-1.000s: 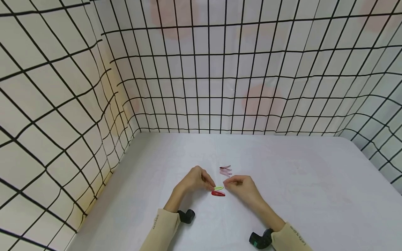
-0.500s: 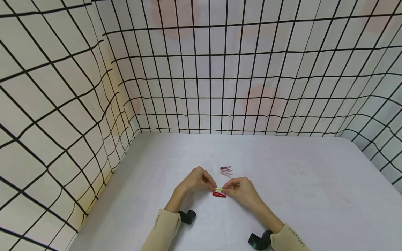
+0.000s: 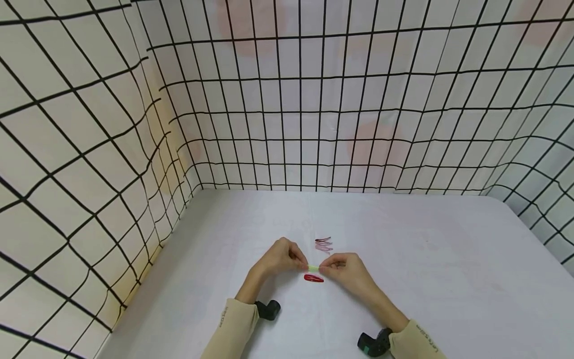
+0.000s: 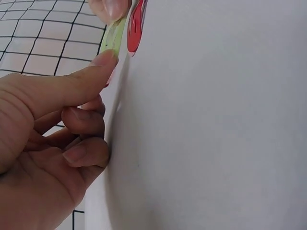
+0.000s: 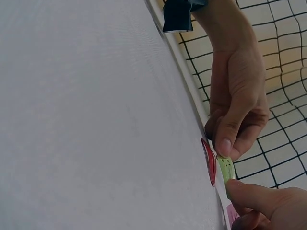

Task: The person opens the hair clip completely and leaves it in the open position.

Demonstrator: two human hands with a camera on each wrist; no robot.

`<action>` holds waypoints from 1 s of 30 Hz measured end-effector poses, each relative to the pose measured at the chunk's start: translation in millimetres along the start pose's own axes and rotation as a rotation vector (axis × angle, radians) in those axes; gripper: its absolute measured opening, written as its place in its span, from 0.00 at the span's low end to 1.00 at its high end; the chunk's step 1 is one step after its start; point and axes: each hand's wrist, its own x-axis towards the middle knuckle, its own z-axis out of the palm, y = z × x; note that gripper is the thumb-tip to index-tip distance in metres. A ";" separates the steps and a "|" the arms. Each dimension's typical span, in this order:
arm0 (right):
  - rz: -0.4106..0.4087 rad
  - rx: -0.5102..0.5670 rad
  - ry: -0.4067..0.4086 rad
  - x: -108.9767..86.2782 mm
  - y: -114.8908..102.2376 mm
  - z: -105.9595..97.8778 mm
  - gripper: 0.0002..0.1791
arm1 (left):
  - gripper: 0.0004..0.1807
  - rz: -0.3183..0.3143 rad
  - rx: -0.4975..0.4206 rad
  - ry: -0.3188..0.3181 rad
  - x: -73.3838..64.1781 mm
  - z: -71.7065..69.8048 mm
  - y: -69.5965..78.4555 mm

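A yellow-green snap hair clip (image 3: 313, 269) is stretched between my two hands, just above the table. My left hand (image 3: 280, 257) pinches one end between thumb and fingertips. At the other end my right hand (image 3: 345, 267) pinches it the same way. The right wrist view shows the green clip (image 5: 225, 170) with small marks on its face, its ends covered by the thumbs. Right below it in the head view, a red snap hair clip (image 3: 313, 278) lies on the table.
Beyond my hands, several pink and dark red hair clips (image 3: 323, 244) lie in a row on the white table (image 3: 403, 239). Black wire mesh (image 3: 299, 124) rises along the table's back and sides. A dark wrist camera (image 3: 268, 310) sits at each sleeve.
My right hand has come in from the right and taken hold of the green clip's free end. Since then both hands have shifted the clip slightly away from the red one.
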 end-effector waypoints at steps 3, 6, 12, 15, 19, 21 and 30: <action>-0.012 0.001 0.013 0.5 0.7 -1.0 0.05 | 0.02 -0.003 -0.010 0.014 -0.3 -0.5 0.6; -0.005 0.013 0.016 0.9 1.6 -2.2 0.05 | 0.02 0.002 -0.015 0.036 1.0 -0.3 0.9; 0.065 0.119 -0.003 0.5 -1.8 -6.8 0.07 | 0.05 0.076 -0.017 0.101 5.3 2.5 1.5; 0.108 0.176 -0.015 0.5 -4.7 -9.0 0.10 | 0.07 0.124 -0.008 0.129 5.8 3.7 3.4; 0.159 0.238 0.002 2.0 -5.2 -10.3 0.12 | 0.07 0.173 0.020 0.168 6.6 5.7 4.6; 0.188 0.260 0.011 3.4 -3.9 -10.8 0.12 | 0.07 0.191 0.029 0.184 7.4 6.7 5.0; 0.202 0.291 0.033 3.8 -0.8 -11.9 0.14 | 0.05 0.183 0.042 0.197 7.2 8.7 7.4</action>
